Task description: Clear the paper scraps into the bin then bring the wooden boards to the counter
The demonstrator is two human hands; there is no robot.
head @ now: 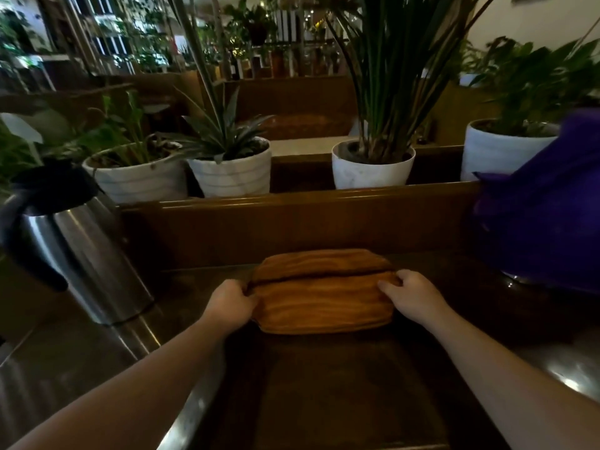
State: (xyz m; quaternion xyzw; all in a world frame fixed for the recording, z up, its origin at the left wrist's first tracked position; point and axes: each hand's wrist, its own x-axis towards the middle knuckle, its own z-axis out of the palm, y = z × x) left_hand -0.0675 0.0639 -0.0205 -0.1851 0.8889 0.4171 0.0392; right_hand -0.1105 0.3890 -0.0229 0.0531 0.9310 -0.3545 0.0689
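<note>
A stack of brown wooden boards (321,297) lies in the middle of the dark counter (341,368), the top board set slightly forward of the one beneath. My left hand (232,306) grips the stack's left end. My right hand (414,295) grips its right end. Both sets of fingers curl around the board edges. No paper scraps or bin show in view.
A steel thermos jug (81,254) with a black lid stands on the left of the counter. A purple cloth-covered object (545,216) sits at the right. Behind a wooden ledge (308,199) stand several white pots (232,172) with green plants.
</note>
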